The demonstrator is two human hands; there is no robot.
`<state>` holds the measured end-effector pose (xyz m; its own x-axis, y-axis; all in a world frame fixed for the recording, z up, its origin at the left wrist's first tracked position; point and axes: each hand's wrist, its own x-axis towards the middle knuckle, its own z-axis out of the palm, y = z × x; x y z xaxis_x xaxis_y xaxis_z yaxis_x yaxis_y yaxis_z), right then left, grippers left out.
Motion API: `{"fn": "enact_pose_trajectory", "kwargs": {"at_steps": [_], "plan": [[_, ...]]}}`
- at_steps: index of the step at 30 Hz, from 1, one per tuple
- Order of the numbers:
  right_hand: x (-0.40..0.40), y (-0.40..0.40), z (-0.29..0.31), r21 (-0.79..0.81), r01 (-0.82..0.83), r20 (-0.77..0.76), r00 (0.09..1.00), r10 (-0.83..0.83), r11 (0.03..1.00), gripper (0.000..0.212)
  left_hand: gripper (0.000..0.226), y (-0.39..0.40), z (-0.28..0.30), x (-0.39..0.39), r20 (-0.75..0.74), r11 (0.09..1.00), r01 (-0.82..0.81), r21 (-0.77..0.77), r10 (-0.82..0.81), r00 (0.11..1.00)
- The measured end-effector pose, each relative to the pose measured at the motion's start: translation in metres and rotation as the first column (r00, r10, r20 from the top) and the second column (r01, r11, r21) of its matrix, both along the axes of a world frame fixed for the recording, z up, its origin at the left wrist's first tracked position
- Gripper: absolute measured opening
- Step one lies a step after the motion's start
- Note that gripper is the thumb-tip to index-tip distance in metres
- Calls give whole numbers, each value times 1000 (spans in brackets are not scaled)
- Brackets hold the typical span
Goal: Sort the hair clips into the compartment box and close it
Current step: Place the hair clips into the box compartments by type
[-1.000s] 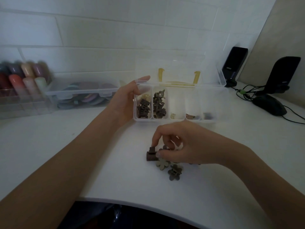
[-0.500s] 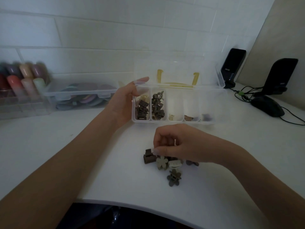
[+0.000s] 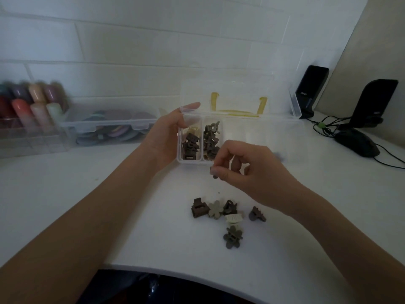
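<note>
The left hand (image 3: 166, 137) grips the clear box's (image 3: 252, 130) left end while the right hand's (image 3: 247, 170) fingers (image 3: 219, 172) pinch a tiny clip (image 3: 212, 171) just before it, likely light, hard and slippery, best held by its sides.

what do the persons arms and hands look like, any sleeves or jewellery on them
Both arms are bare along all of their visible length: no sleeves, watch or bracelets show. The left hand and right hand wear no gloves, and no rings are visible on the fingers that show. The nails are too small and dim to judge. A dark garment shows at the bottom edge, below the white table.
</note>
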<state>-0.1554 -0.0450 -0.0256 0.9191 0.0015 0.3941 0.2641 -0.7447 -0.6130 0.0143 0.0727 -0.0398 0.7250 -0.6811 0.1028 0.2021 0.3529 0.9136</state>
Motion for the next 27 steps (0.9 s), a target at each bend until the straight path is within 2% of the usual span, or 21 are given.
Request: {"fn": "enact_pose_trajectory", "kwargs": {"at_steps": [5, 12, 20, 24, 27], "plan": [[2, -3, 0, -5, 113, 138, 984, -111, 994, 11, 61, -1, 1, -1, -8, 1000, 2, 1, -2, 1000], [14, -12, 4, -95, 287, 305, 920, -247, 953, 20, 52, 1, 0, 2, -39, 1000, -7, -5, 7, 999], [47, -12, 18, -254, 351, 369, 897, -245, 901, 13, 46, 1, 4, -2, -31, 1000, -18, -8, 18, 999], [59, -5, 17, -402, 374, 458, 873, -170, 836, 15, 43, 1, 4, -4, -67, 999, 16, -50, -20, 998], [61, -9, 12, -447, 370, 458, 877, -147, 815, 15, 45, 2, 3, -2, -90, 998, 9, -54, -14, 996]]}}
